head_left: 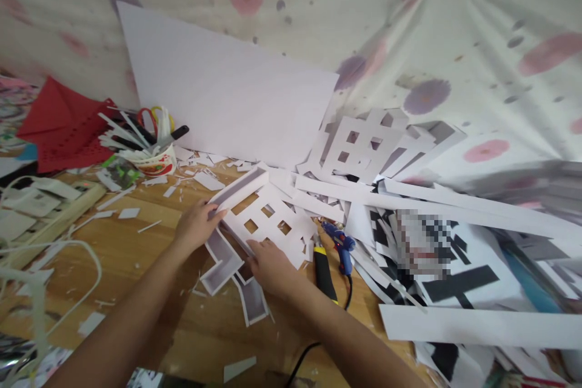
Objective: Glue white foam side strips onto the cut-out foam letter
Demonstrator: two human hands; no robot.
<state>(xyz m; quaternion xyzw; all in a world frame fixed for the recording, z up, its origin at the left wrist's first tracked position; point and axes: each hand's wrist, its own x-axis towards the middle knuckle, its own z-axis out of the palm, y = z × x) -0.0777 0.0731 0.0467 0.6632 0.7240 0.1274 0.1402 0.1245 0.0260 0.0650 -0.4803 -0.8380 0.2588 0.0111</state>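
A white foam-board piece with square cutouts and raised edge walls lies on the wooden table, with stepped walled parts along its near side. My left hand closes its fingers on the raised wall at the piece's left end. My right hand rests on the near edge of the piece, its fingertips on the white board and partly hidden by the hand itself. Right of the piece are a blue glue gun and a black and yellow cutter.
A cup of tools and scissors stands at the back left, near red sheets. A large white board leans behind. White strips and scraps crowd the right. A power strip sits left.
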